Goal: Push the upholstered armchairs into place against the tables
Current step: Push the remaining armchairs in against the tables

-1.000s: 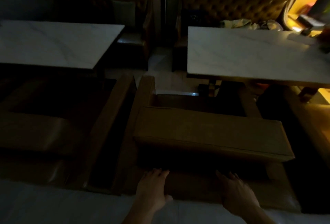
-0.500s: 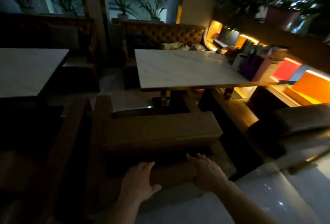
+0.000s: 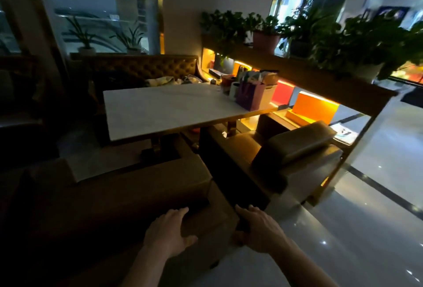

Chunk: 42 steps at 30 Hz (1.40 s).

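A brown upholstered armchair (image 3: 128, 186) stands right in front of me, its seat facing the white marble table (image 3: 174, 108). My left hand (image 3: 167, 233) rests flat on the chair's back near its right end. My right hand (image 3: 258, 229) grips the chair's right rear corner, fingers wrapped over the edge. A second brown armchair (image 3: 295, 149) stands to the right, angled toward the same table. The room is dim and the first chair's left part is lost in shadow.
A tufted bench (image 3: 142, 69) lines the far side of the table. Bags and cups (image 3: 249, 94) crowd the table's right end. A lit wooden divider (image 3: 332, 85) topped with potted plants runs along the right. Glossy floor (image 3: 377, 195) opens on the right.
My view has swung right and up, away from the left table. Both hands have slid rightward along the chair's back, and the right hand has reached its corner.
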### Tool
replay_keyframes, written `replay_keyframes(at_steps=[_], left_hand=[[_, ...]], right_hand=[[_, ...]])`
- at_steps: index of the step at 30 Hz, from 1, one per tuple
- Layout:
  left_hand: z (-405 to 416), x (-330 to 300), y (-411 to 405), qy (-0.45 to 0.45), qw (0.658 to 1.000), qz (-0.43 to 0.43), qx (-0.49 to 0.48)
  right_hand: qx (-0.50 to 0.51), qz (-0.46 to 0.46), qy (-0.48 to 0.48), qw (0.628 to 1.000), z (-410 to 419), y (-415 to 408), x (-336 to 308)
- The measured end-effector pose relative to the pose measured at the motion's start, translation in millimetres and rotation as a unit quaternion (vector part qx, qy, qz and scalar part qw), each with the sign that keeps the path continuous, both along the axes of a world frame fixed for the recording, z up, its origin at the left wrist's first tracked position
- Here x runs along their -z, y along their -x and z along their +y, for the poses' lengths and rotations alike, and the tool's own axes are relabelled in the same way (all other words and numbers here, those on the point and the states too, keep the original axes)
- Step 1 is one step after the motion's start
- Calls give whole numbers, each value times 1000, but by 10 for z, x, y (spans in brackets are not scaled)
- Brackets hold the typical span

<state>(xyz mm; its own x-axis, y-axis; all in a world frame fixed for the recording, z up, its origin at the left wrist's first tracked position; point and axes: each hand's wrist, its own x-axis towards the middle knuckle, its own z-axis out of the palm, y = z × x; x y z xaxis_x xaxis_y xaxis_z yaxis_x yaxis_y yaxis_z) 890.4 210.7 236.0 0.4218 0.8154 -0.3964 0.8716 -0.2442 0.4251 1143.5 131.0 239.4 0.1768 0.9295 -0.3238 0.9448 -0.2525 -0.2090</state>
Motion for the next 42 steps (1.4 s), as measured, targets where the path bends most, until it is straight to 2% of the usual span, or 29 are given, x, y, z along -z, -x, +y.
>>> replay_keyframes(at_steps=[11,20,29,33,36,42], left_hand=[[-473,-119,-2343,-23,999,-16,46],[-402,80,-3866,-17,994,4,111],[374,741,-5443,25,992,-37,116],[728,906,-6145,73,989,-76,99],[1002,1000,-6534,78,989,-90,85],[1476,1210,-6996,55,995,-66,44]], right_hand=[[82,1,-17,996,-707,-2296,-84],[132,19,11,991,-844,-3558,74],[200,76,97,972,-353,-4964,534],[217,61,151,963,-9,-5707,488],[207,34,158,965,342,-6216,483],[157,47,142,976,1048,-6772,707]])
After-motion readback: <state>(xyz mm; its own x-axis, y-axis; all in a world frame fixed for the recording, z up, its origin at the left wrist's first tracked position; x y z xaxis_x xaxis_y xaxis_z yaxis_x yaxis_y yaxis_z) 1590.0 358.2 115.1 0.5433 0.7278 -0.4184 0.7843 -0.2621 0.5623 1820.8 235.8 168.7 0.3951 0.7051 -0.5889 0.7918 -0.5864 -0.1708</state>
